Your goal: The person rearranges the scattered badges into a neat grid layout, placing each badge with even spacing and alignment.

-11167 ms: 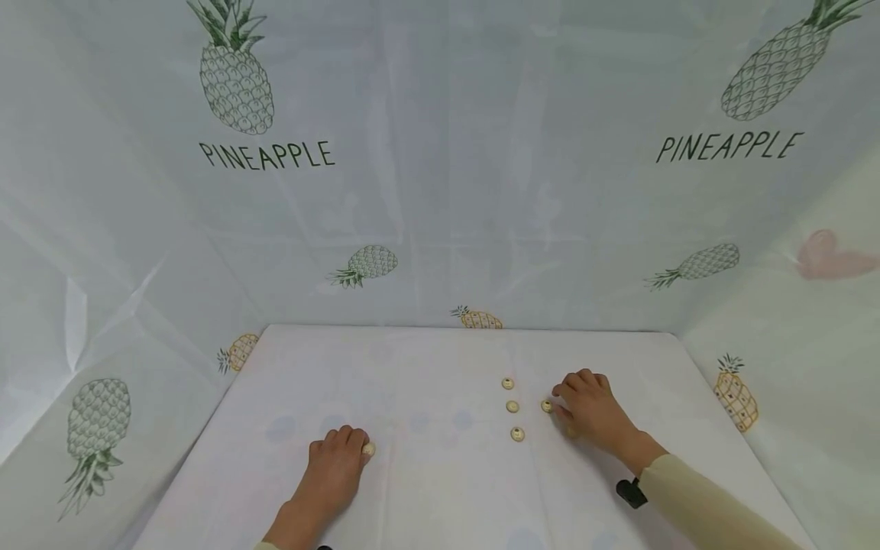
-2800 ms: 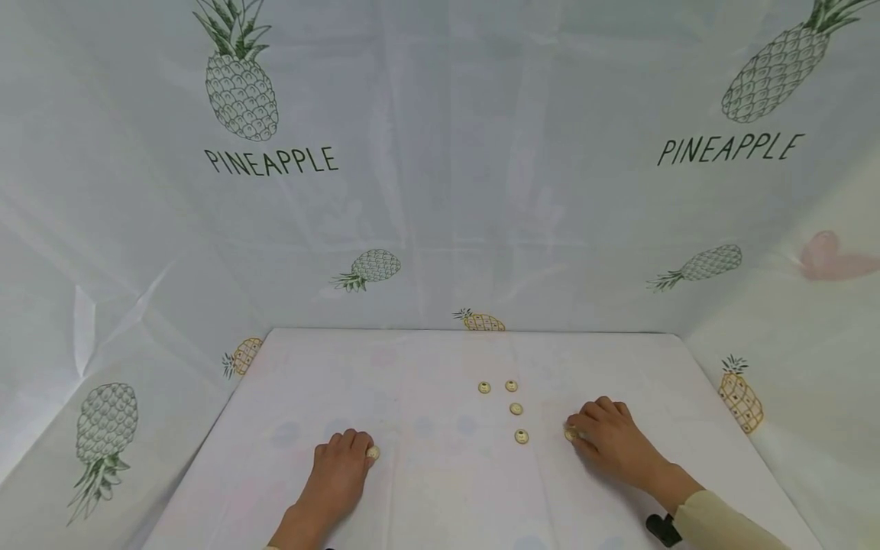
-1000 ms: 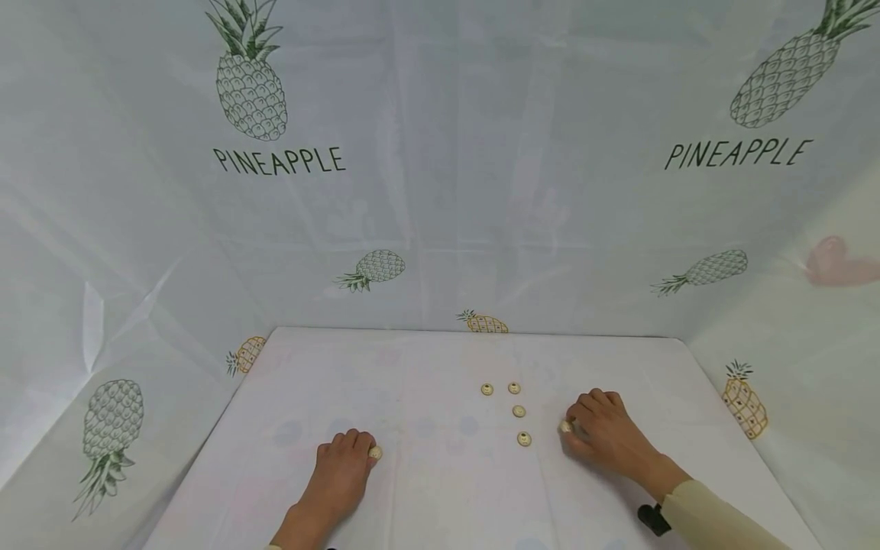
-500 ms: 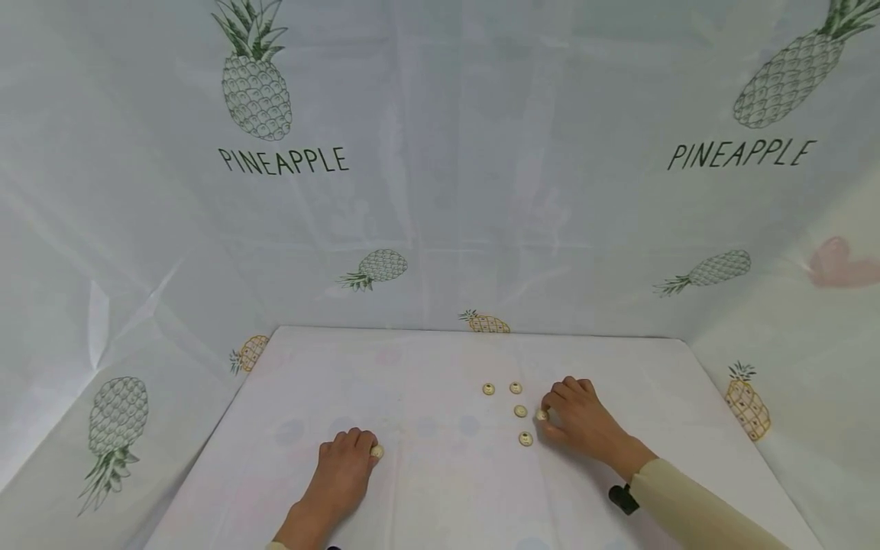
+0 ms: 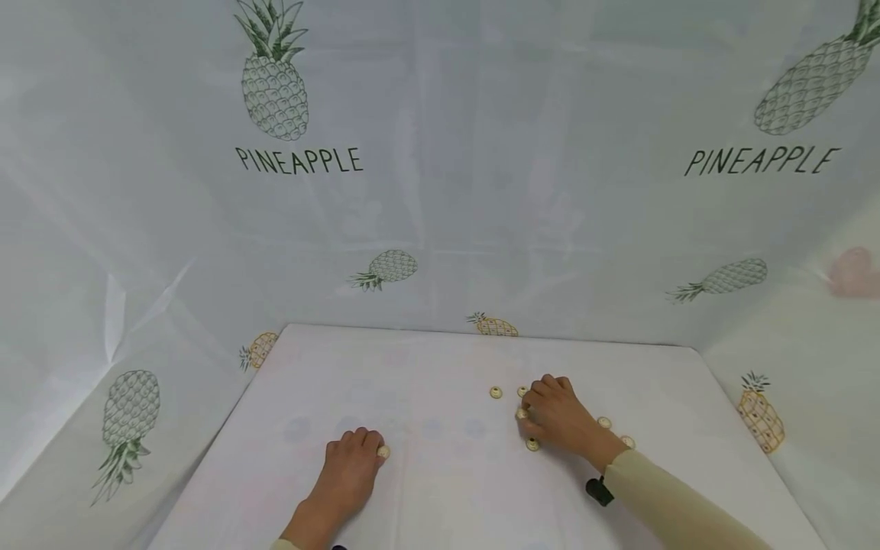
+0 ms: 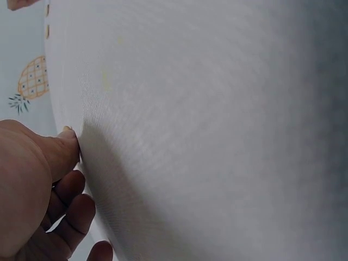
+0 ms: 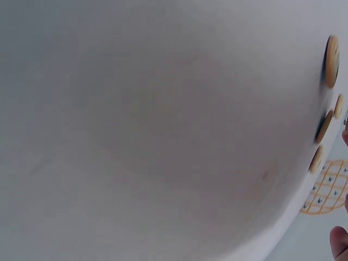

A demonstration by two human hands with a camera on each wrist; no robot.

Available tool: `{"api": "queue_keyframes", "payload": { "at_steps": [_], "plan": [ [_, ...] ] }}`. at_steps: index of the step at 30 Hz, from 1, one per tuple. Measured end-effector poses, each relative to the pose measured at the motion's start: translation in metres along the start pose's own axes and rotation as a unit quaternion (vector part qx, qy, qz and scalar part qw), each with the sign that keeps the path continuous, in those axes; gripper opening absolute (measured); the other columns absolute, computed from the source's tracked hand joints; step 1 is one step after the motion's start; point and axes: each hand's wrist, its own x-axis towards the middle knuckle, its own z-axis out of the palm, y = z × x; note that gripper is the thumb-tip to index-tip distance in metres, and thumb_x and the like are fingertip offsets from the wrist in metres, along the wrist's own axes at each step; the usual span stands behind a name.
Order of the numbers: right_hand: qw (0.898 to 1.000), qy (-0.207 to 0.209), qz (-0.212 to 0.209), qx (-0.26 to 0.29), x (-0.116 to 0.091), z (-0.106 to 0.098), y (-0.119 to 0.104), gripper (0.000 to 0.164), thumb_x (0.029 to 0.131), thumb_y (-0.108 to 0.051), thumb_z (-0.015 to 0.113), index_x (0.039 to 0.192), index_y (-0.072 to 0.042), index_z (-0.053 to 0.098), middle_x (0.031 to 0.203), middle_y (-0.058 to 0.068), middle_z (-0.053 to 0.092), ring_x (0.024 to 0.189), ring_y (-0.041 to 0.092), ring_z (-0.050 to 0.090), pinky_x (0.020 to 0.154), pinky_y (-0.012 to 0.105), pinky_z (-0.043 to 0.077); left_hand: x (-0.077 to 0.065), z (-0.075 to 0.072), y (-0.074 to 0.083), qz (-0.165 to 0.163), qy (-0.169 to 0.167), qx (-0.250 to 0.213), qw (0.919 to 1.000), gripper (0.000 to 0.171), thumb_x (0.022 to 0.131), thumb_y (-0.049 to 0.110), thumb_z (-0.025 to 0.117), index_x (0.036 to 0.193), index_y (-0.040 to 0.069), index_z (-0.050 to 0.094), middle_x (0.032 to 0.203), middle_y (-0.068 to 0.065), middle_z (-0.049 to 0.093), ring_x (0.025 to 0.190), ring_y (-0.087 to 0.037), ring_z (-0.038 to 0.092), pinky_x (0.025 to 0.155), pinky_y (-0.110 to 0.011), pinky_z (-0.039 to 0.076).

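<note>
My left hand [image 5: 353, 466] rests on the white table and pinches a small round wooden disc [image 5: 383, 452] at its thumb side. In the left wrist view only a sliver of that disc [image 6: 67, 129] shows past the thumb. My right hand [image 5: 560, 416] reaches over a loose group of similar discs, a pale disc [image 5: 522, 413] between its thumb and index finger. One disc of the group appears hidden by the fingers. Close by lie a left disc [image 5: 496, 392], a back disc [image 5: 523, 391] partly behind the fingers, and a front disc [image 5: 532, 444] below the thumb.
Two more discs, one farther [image 5: 603, 422] and one nearer [image 5: 628, 441], lie right of the right hand, by its wrist. A pineapple-printed white sheet [image 5: 474, 191] hangs behind and beside the table [image 5: 440, 519].
My right hand has moved left with its disc to the group, uncovering the two discs at the right. My left hand keeps its disc in place. The view has turned slightly.
</note>
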Motion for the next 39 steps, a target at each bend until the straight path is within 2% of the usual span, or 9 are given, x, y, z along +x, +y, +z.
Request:
{"api": "queue_keyframes", "payload": {
  "at_steps": [8,14,26,39],
  "plan": [
    [1.0,-0.015,-0.021,0.01,0.018,0.002,-0.019,0.018,0.088,-0.032,0.082,0.094,-0.016,0.074,0.092,-0.004,0.063,0.089,0.017,0.046,0.088,0.044,0.04,0.0,0.0,0.0,0.008,0.009,-0.002,0.9999,0.022,0.095,0.024,0.079,0.107,0.013,0.064,0.097,0.003,0.058,0.088,-0.017,0.053,0.08,-0.046,0.047],
    [0.999,-0.023,-0.03,-0.003,0.026,0.007,-0.025,0.016,0.088,-0.03,0.08,0.094,-0.017,0.074,0.09,-0.005,0.062,0.088,0.017,0.046,0.086,0.045,0.04,0.0,0.0,-0.001,0.012,0.014,0.002,0.9998,0.022,0.094,0.024,0.079,0.107,0.014,0.065,0.098,0.002,0.059,0.089,-0.017,0.054,0.08,-0.046,0.048],
    [0.999,-0.042,-0.021,-0.004,0.028,0.014,-0.026,0.016,0.091,-0.034,0.078,0.096,-0.018,0.077,0.092,-0.006,0.064,0.088,0.016,0.046,0.088,0.045,0.04,-0.001,0.0,-0.002,0.012,0.015,-0.002,0.9998,0.022,0.095,0.024,0.079,0.107,0.013,0.064,0.097,0.003,0.057,0.088,-0.016,0.052,0.081,-0.047,0.047],
    [0.999,-0.043,-0.016,0.001,0.028,0.018,-0.025,0.015,0.09,-0.033,0.077,0.096,-0.019,0.076,0.092,-0.007,0.063,0.088,0.015,0.045,0.087,0.043,0.04,-0.002,0.0,-0.001,0.013,0.015,0.002,0.9998,0.022,0.095,0.025,0.078,0.106,0.014,0.064,0.097,0.002,0.058,0.087,-0.016,0.052,0.079,-0.046,0.047]
  ]
}}
